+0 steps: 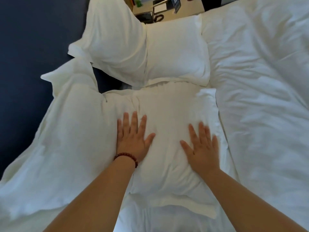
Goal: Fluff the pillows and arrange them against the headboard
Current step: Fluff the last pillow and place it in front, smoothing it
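Hands are pressing flat on the near pillow: left hand and right hand lying open, fingers spread, grasping nothing, likely plumping its filling. Farther off, two pillows are leaning toward the dark headboard at left.

Hotel-like bedroom, white pillows, dark blue headboard, bedside telephone

left hand flat, right hand flat
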`<state>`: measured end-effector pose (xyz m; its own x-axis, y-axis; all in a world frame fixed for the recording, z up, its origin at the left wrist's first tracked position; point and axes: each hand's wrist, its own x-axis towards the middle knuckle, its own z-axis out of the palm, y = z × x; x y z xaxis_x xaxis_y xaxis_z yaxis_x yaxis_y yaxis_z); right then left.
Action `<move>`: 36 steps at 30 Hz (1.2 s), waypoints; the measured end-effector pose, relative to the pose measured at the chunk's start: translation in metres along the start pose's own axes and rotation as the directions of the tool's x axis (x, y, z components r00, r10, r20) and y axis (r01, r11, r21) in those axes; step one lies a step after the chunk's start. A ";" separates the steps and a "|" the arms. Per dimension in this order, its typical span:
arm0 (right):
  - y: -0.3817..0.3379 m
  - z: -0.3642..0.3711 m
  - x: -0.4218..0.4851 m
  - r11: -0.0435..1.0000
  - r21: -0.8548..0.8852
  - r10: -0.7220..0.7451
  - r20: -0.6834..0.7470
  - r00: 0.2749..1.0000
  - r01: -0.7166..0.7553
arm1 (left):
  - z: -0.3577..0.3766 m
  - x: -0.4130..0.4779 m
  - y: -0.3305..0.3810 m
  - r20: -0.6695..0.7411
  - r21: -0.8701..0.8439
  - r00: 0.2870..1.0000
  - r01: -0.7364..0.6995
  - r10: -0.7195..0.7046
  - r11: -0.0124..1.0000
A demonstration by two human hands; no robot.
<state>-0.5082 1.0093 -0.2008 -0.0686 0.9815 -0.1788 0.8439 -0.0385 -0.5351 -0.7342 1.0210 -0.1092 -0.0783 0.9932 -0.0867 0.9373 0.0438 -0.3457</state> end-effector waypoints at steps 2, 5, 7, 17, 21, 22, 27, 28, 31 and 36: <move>0.008 0.001 0.000 0.988 0.067 0.139 -0.052 0.989 -0.136 | 0.019 0.006 0.000 -0.019 -0.009 1.000 -0.005 0.005 1.000; 0.022 -0.004 0.006 0.874 0.243 0.434 0.001 0.901 -0.421 | 0.043 0.017 -0.003 -0.010 -0.031 1.000 -0.010 0.009 0.999; 0.034 -0.011 0.012 0.785 0.312 0.546 0.060 0.835 -0.536 | 0.056 0.024 -0.004 0.001 -0.054 1.000 -0.016 0.016 0.998; 0.029 -0.050 0.010 0.482 0.766 0.609 0.055 0.791 -0.425 | 0.050 0.024 -0.007 -0.046 -0.285 0.999 -0.024 0.011 0.958; 0.026 -0.080 0.000 0.632 0.730 0.609 -0.259 0.750 -0.261 | 0.009 0.023 0.026 0.037 -0.520 0.991 0.132 -0.132 0.844; 0.031 -0.086 0.002 0.681 0.684 0.601 -0.317 0.733 -0.262 | 0.005 0.022 0.040 0.073 -0.544 0.989 0.149 -0.131 0.826; 0.072 -0.078 0.008 0.748 0.410 0.610 -0.113 0.785 -0.522 | 0.028 0.019 0.085 0.091 -0.417 0.986 0.163 -0.137 0.894; 0.074 -0.071 0.002 0.761 0.378 0.600 -0.100 0.794 -0.527 | 0.034 0.021 0.087 0.095 -0.385 0.985 0.172 -0.147 0.907; 0.075 -0.055 -0.028 0.768 0.376 0.592 -0.108 0.799 -0.518 | 0.039 0.028 0.091 0.141 -0.311 0.979 0.184 -0.146 0.932; 0.078 -0.061 -0.062 0.752 0.457 0.578 -0.113 0.808 -0.474 | 0.009 0.035 0.097 0.278 -0.339 0.949 0.245 -0.152 0.908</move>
<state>-0.4056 0.9565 -0.1811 0.4929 0.7919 -0.3603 0.4239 -0.5803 -0.6954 -0.6490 1.0591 -0.1537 -0.3114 0.9053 -0.2890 0.9472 0.3200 -0.0182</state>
